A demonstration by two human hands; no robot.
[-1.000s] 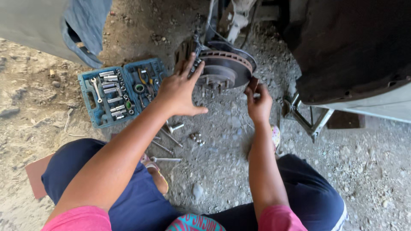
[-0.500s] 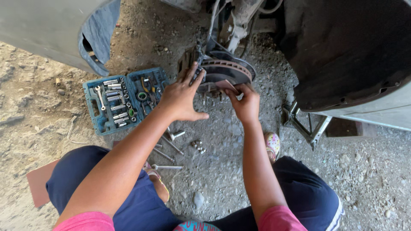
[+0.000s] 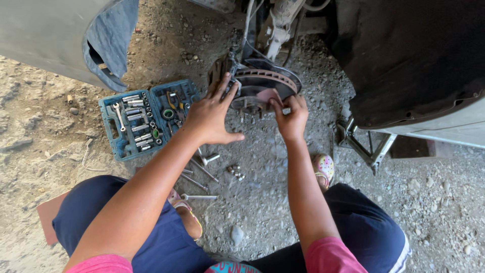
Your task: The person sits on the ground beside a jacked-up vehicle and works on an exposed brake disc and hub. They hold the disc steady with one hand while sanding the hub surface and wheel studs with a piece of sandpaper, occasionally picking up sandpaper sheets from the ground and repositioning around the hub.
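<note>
A metal brake disc point(image 3: 268, 81) on a car's wheel hub sits just ahead of me, with the wheel off. My left hand point(image 3: 212, 114) rests flat against the disc's left edge, fingers spread, holding nothing. My right hand point(image 3: 290, 114) is at the hub face in the disc's centre, fingers pinched on something small there; what it pinches is hidden by the fingers.
An open blue socket set case point(image 3: 146, 119) lies on the gravel to the left. Loose wrenches and extension bars point(image 3: 202, 169) and a few small nuts point(image 3: 235, 172) lie between my knees. A scissor jack point(image 3: 366, 144) stands under the car body at the right.
My right hand has moved left from the disc's right rim to the hub centre. My left hand has stayed on the disc's left edge. The view has shifted slightly.
</note>
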